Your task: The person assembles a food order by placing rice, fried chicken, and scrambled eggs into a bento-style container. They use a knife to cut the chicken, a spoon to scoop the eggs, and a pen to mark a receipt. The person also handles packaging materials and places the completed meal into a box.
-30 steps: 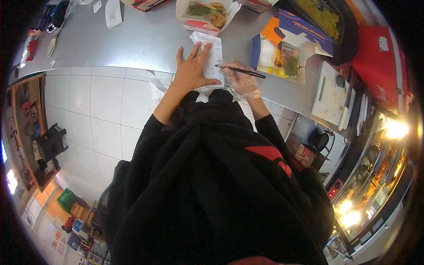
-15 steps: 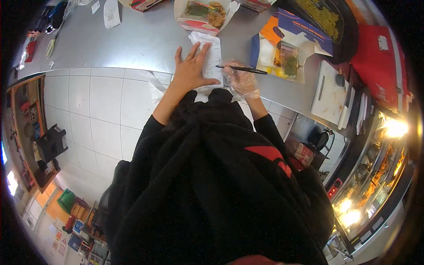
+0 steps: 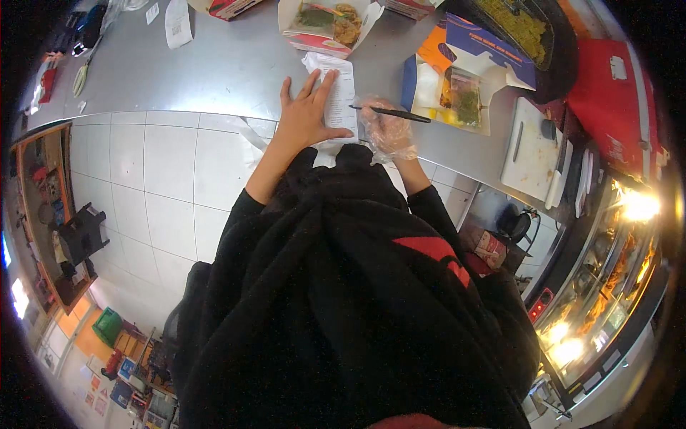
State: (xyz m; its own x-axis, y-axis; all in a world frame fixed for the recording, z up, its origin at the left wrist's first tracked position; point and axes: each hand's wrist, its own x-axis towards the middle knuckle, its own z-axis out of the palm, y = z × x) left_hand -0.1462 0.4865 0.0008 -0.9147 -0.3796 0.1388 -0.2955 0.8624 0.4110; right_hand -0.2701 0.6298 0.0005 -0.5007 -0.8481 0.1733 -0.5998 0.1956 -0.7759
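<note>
A long white receipt (image 3: pixel 341 93) with printed lines lies on the steel counter (image 3: pixel 236 71) in front of me. My left hand (image 3: pixel 306 118) is bare and rests flat over its left side, fingers spread. In a clear plastic glove, my right hand (image 3: pixel 386 127) grips a black pen (image 3: pixel 393 111); the pen's tip points left, over the receipt's right edge. I cannot tell whether it touches the paper. Just beyond the receipt stands an open red and white food box (image 3: pixel 314 41). To the right is an open blue and orange box (image 3: pixel 457 89) with food inside.
A second receipt (image 3: pixel 178 25) and green-handled scissors (image 3: pixel 81 77) lie far left. At right are a dark pan of yellow food (image 3: pixel 525 32), a white cutting board (image 3: pixel 532 143) and a red bag (image 3: pixel 611 100). A lit glass display case (image 3: pixel 607 286) stands lower right.
The whole view has shifted very slightly. My left hand stays on the receipt, and my right hand keeps the pen in nearly the same place.
</note>
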